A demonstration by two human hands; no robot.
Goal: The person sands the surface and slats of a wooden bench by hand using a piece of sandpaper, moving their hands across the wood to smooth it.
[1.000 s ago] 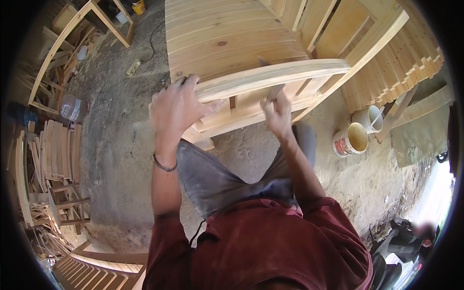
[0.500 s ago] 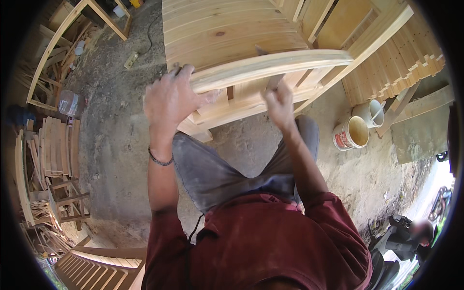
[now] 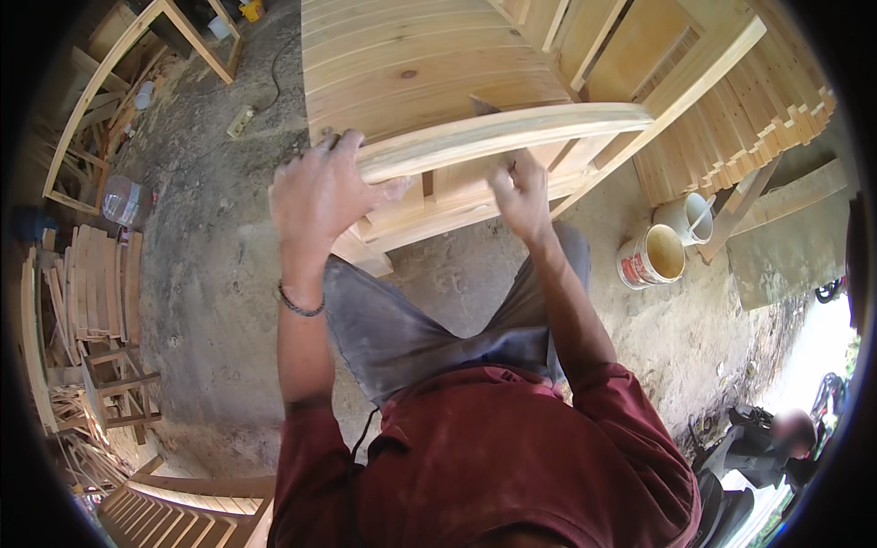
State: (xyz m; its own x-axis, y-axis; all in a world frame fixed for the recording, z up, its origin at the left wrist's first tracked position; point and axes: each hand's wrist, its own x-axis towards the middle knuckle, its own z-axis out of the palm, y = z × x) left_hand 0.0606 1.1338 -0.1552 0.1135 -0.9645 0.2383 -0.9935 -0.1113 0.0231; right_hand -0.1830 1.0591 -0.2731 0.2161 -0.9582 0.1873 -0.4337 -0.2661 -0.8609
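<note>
A pale wooden furniture frame (image 3: 429, 64) of slatted planks stands in front of me. Its curved top rail (image 3: 512, 132) runs from left to right across the middle. My left hand (image 3: 320, 187) grips the left end of that rail, fingers wrapped over it. Just under the rail's middle, my right hand (image 3: 521, 196) has its fingers pinched together against the wood; whether it holds something small I cannot tell. A dark bracelet sits on my left wrist.
Two paint tubs (image 3: 653, 256) stand on the dusty floor at the right, beside stacked slats (image 3: 749, 137). Wooden chair parts (image 3: 87, 292) and a frame (image 3: 119, 91) lie at the left. A plastic bottle (image 3: 123, 199) sits near them. Another person (image 3: 781, 438) is at the lower right.
The view has shifted a little, so the frame and rail sit slightly higher. Both hands stay on the rail, the right hand working under its middle.
</note>
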